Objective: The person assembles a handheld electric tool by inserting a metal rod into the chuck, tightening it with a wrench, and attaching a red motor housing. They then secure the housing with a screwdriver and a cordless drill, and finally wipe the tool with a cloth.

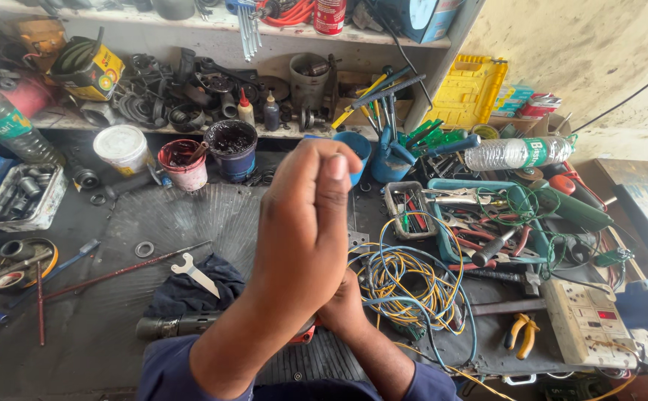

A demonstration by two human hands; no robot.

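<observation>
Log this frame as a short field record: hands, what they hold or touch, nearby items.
setting: cluttered workbench with shelf behind
left hand: raised toward the camera, fingers curled, grip contents not visible
right hand: low behind the left forearm, mostly hidden; contents cannot be told
nearest left: dark cloth with a flat spanner on it, dark cylindrical tool below
nearest right: tangle of yellow and blue wires
far right: yellow-handled pliers, white power strip
rear: red pot, blue pot, white tub
</observation>
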